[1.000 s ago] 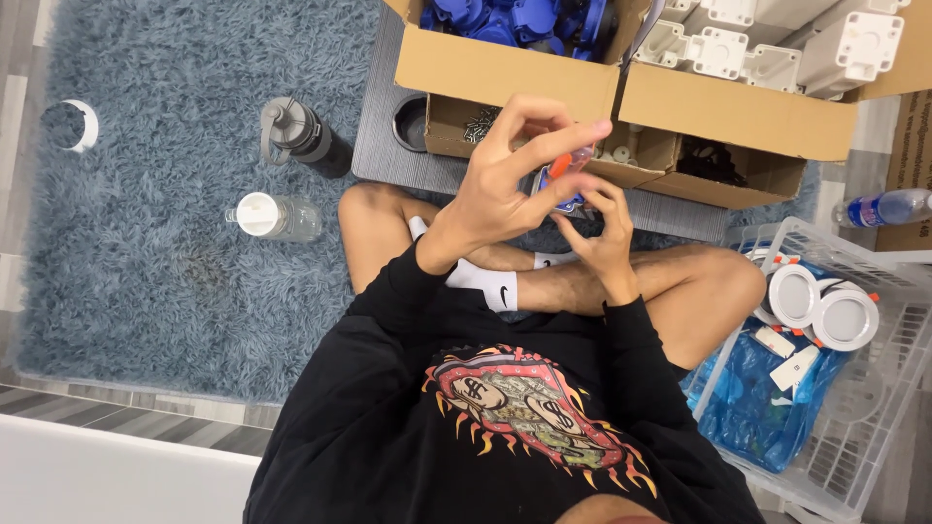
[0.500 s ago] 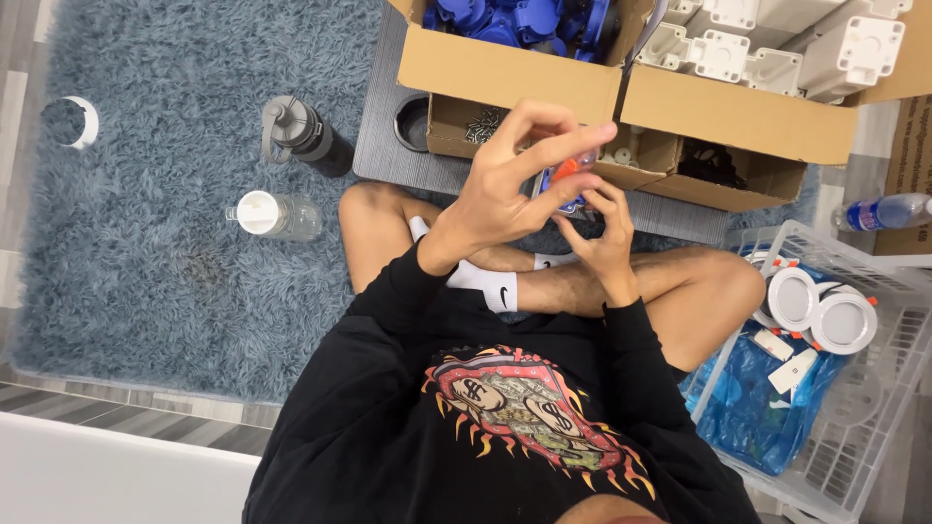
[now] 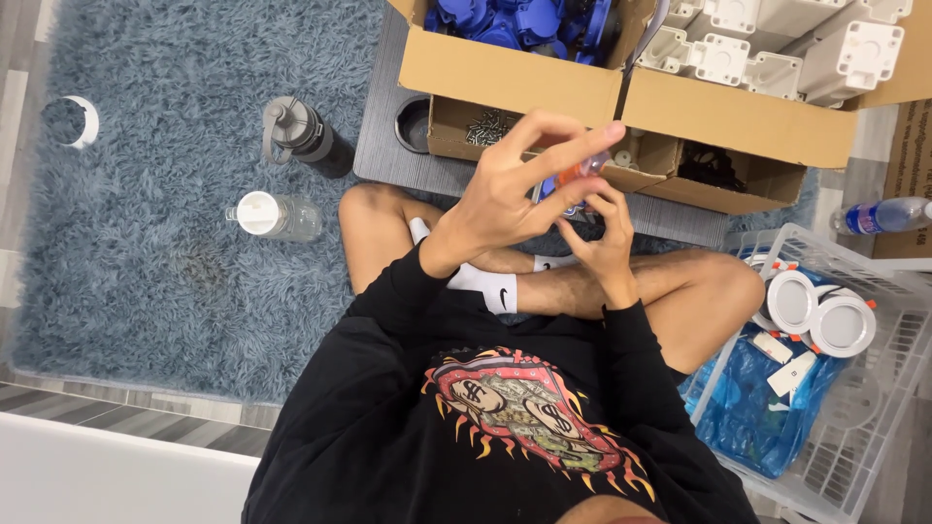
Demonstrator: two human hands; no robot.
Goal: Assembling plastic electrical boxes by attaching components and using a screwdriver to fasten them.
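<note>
Shaggy blue-grey rug (image 3: 146, 243) covers the floor; a person in a black printed sweatshirt sits cross-legged on it.

Head view: both hands meet at centre frame over the crossed legs. Left hand (image 3: 510, 199) is raised, fingers spread, index and thumb tips pinched on a small blue-and-orange part (image 3: 575, 175). Right hand (image 3: 604, 238) sits just below at 5 o'clock of it, fingers curled up against the part's underside.

Against the earlier frames, almost nothing shifts: hands, part and pose match. The fiddling carries on in place, with no reach outward.

At 12 o'clock, a cardboard box of blue parts (image 3: 515, 24); at 1 o'clock, a box of white plastic housings (image 3: 777, 49). White wire basket (image 3: 874, 408) with round white fixtures (image 3: 815, 311) lies at 4 o'clock. Grey bottle (image 3: 301, 136) and clear bottle (image 3: 277, 215) lie at 9 to 10 o'clock.
</note>
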